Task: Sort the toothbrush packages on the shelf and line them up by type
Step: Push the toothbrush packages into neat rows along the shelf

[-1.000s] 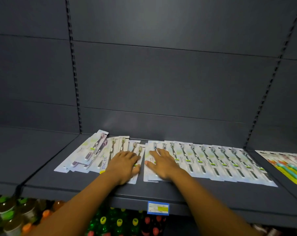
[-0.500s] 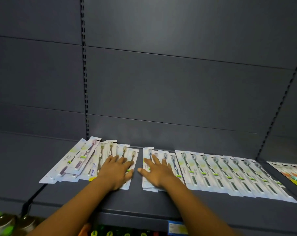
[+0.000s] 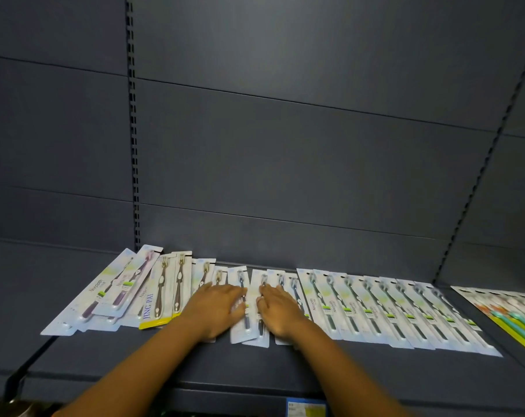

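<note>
Shelf: dark grey shelf (image 3: 255, 368), flat deck with toothbrush packages lying face up in a band along the far half, heads toward the back panel.
Your left hand: left hand (image 3: 217, 308) lies palm down, fingers straight and together, pressing on the packages just left of centre; it grips nothing.
Your right hand: right hand (image 3: 281, 311) lies flat the same way, fingers stretched toward the far side, resting on the packages just right of centre; the two hands are near each other, a narrow gap between them.
Between the hands: dark-brush package (image 3: 243, 305) shows in the gap, its near end sticking out past both wrists.
Right of your hands: long row (image 3: 399, 311) of white packages with dark brushes and green labels, overlapping like shingles, evenly lined up, running to the right.
Left of your hands: gold-brush packages (image 3: 168, 290) marked with a yellow foot, side by side, partly lapping each other.
Far left: purple-brush packages (image 3: 110, 293), stacked loosely and slanted, their near ends fanned out to the left.
Far right edge: colourful packages (image 3: 514, 314) with yellow borders and teal brushes, on the next shelf bay; detail there is blurred, possibly children's brushes.
Near edge: price tag (image 3: 305, 409) on the shelf lip, between your forearms.
</note>
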